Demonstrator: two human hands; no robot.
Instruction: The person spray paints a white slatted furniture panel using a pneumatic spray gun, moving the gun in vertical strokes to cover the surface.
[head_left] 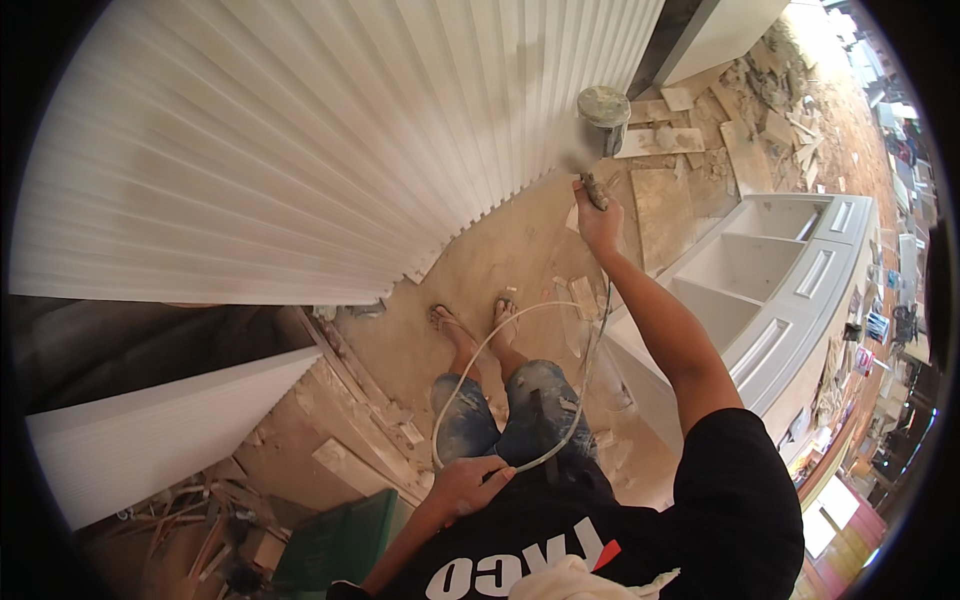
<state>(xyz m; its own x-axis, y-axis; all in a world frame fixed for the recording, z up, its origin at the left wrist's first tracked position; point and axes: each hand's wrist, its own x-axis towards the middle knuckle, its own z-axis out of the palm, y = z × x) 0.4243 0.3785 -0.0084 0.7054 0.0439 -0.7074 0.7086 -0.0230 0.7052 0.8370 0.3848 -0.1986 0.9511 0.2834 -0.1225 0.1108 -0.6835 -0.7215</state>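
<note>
My right hand [598, 222] grips a spray gun [600, 130], its cup near the white fluted panel [300, 150] at far centre. My left hand [468, 485], near my waist, closes on the looping hose [480, 355].

The right hand [598, 222] grips a grey metal spray gun with a round cup on top [603, 120], held out against the lower edge of a large white fluted panel [300, 150]. The left hand [465, 487] holds a loop of pale thin air hose [470, 365] near the waist, above the sandalled feet on the dusty wooden floor [500, 255]. A white cabinet with open compartments [760, 270] lies just beside the right arm, and wood offcuts [690, 140] litter the floor beyond the gun.
</note>
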